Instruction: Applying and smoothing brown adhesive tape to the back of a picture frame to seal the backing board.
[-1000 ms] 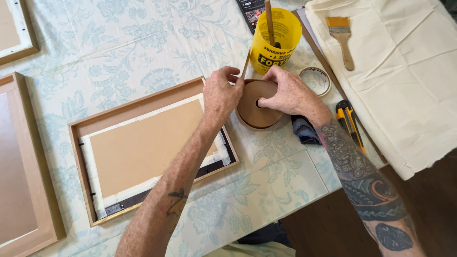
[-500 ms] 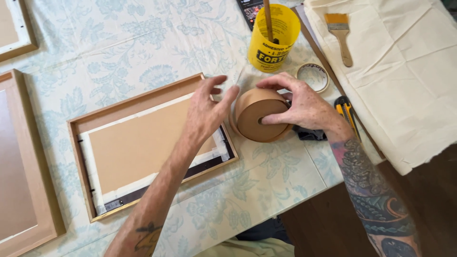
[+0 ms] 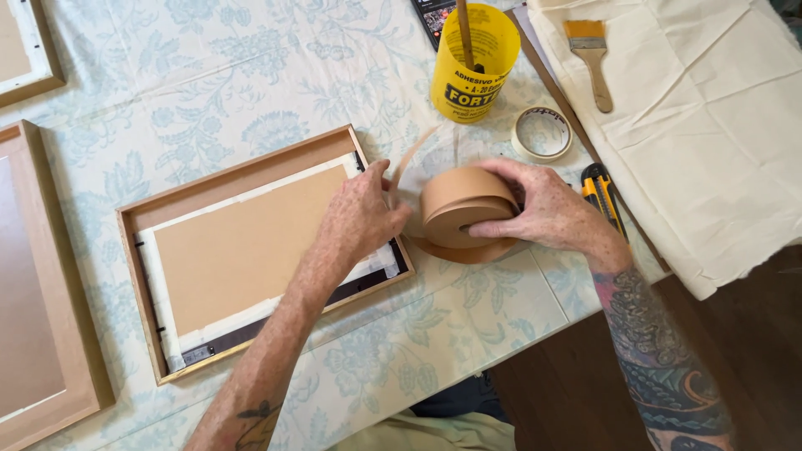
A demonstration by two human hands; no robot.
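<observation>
- The right hand [image 3: 551, 213] is wrapped round a fat roll of brown paper tape [image 3: 468, 205], fingers curled over the top and thumb at the core hole. The roll is tipped up on its edge, just off the right end of the wooden frame [image 3: 242, 167].
- The left hand [image 3: 359, 219] has fingers loosely bent and is pinching the loose tape strip [image 3: 408, 163], a thin matte ribbon that curves up and away from the roll. It sits over the frame's right end.
- The frame lies face down: pale wood rim, flat brown backing board [image 3: 246, 246], strips of whitish tape along the board's edges, a dark gap showing at the bottom.
- Counting frames: three in view, the middle one plus two more cut off at the left edge [image 3: 33, 276] and top left corner [image 3: 25, 50].
- Two tape rolls in all: the brown one and a smaller thin ring of pale tape [image 3: 543, 134] lying flat.
- One yellow plastic tub [image 3: 472, 58] with a stick standing in it, and one flat brush [image 3: 589, 58] with a wooden handle, lying on creased cream cloth [image 3: 718, 142].
- One yellow and black utility knife [image 3: 603, 196] just beside the right wrist.
- All of it sits on a pale floral tablecloth [image 3: 209, 75].
</observation>
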